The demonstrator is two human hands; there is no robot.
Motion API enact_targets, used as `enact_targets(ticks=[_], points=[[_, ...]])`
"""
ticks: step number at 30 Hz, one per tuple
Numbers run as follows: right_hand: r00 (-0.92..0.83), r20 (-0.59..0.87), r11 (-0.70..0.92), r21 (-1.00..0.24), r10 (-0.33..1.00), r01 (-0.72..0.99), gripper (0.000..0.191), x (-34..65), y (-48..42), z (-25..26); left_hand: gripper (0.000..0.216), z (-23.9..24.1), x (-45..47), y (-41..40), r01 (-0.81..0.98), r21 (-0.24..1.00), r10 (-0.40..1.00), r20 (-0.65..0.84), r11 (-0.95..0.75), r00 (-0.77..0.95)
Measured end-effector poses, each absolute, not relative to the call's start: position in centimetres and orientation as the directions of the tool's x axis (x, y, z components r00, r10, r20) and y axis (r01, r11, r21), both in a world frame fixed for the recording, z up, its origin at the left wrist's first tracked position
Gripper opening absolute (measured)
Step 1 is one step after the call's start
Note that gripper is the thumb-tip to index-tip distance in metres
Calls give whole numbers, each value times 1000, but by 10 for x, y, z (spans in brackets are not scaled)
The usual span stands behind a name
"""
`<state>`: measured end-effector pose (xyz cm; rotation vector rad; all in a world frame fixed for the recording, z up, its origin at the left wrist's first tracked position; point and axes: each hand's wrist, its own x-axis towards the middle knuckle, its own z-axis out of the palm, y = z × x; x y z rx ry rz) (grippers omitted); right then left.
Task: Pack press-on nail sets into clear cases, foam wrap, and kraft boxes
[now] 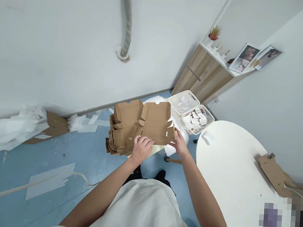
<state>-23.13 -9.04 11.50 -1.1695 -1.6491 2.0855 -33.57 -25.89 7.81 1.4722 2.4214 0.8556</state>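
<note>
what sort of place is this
Probably a small packing room or workroom, judging by an unfolded box beside a stack of more cardboard, and a basket of what look like paper slips.

Brown box (156, 113), blue floor (92, 158)

The box is plain brown, and so is the stack of cardboard (125, 122). The floor shows pale specks and smudges. White covers the round table (219, 172), the shirt (146, 205) and the baskets (204, 126); the shoes (160, 175) are black. The cabinet (195, 68) has brown wood grain, the plant (214, 32) red and green leaves, the grey hose (127, 19) paler bands.
</note>
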Motion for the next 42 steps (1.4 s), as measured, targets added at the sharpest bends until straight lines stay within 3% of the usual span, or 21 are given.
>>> enact_targets(ticks=[5, 12, 16, 19, 21, 24, 26, 32, 37, 39, 42], points=[[-600, -401, -264, -914, 692, 307, 83, -198, -73, 108, 30, 81, -314, -237, 793, 556, 933, 80, 250, -350], [-549, -369, -420, -907, 750, 36, 83, -116, -58, 112, 29, 92, -263, -196, 851, 508, 957, 158, 134, -245], [-504, -318, -440, -887, 803, -141, 79, -58, -44, 119, 33, 98, -230, -174, 814, 544, 925, 166, 204, -342], [-457, -272, -401, -891, 847, -213, 76, -12, -33, 122, 59, 93, -210, -152, 652, 703, 817, 178, 284, -549], [-422, -246, -373, -893, 873, -252, 77, 19, -27, 122, 63, 86, -198, -134, 415, 862, 765, 50, 292, -642], [-363, -243, -352, -894, 900, -276, 79, 64, -21, 115, 63, 74, -173, -104, 52, 952, 809, -227, 302, -542], [-313, -264, -351, -898, 912, -266, 80, 91, -20, 108, 54, 68, -153, -87, -40, 953, 843, -284, 300, -457], [18, -373, -370, -925, 928, -84, 76, 156, -26, 83, 40, 58, -93, -57, 100, 961, 917, -212, 259, -338], [126, -334, -348, -932, 934, 105, 85, 183, -39, 67, 34, 38, -65, -46, 271, 927, 951, -197, 260, -239], [189, -333, -360, -924, 924, 133, 78, 188, -43, 61, 34, 30, -60, -44, 312, 913, 959, -209, 261, -189], [215, -361, -377, -925, 907, 38, 55, 194, -46, 55, 35, 22, -55, -40, 348, 901, 965, -234, 260, -118]])
